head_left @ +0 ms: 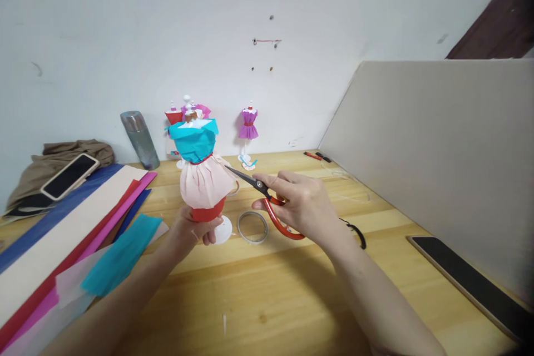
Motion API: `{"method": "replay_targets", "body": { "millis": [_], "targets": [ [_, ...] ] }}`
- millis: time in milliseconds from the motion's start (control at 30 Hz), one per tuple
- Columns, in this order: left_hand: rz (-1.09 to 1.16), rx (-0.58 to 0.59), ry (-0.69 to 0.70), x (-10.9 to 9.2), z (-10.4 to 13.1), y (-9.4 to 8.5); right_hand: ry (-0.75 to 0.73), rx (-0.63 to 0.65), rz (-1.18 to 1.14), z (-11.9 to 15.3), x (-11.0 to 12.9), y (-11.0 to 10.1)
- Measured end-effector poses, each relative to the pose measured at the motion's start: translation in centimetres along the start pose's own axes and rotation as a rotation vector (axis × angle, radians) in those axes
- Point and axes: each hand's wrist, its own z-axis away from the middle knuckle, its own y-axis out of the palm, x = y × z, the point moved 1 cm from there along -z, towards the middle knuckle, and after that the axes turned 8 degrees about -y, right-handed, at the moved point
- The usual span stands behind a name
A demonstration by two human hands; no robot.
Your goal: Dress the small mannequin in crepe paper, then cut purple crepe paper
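My left hand (pixel 193 232) grips a small dress-form mannequin (pixel 195 147) low on its body, around the red band under the skirt. The figure wears a turquoise top (pixel 194 139) and a pale pink gathered skirt (pixel 204 182), with a thin red band at the waist. In my right hand (pixel 302 200) is a pair of scissors (pixel 261 184) with red handles and dark blades. The blades point left, and their tips are at the right edge of the pink skirt; whether they touch it I cannot tell. A white round base (pixel 222 230) shows beside my left fingers.
Coloured crepe paper (pixel 120 258) lies at left, near a phone (pixel 70 176), brown cloth (pixel 79 151) and a bottle (pixel 141 140). A tape roll (pixel 252 227) sits mid-table. Another mannequin in purple (pixel 249 124) stands by the wall. At right are a grey panel (pixel 434 150) and a dark flat device (pixel 463 281).
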Motion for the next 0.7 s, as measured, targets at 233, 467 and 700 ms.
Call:
{"method": "replay_targets", "body": {
  "millis": [233, 467, 700],
  "targets": [
    [-0.004, 0.008, 0.008, -0.04, 0.15, -0.03, 0.036, 0.023, -0.032, -0.27, 0.36, -0.48],
    [0.015, 0.004, -0.015, -0.37, 0.26, 0.23, 0.05, -0.004, -0.049, -0.2, 0.21, -0.37],
    [0.039, -0.025, -0.036, -0.71, 0.3, 0.34, 0.101, 0.058, -0.092, -0.11, 0.16, -0.73]
  ]
}}
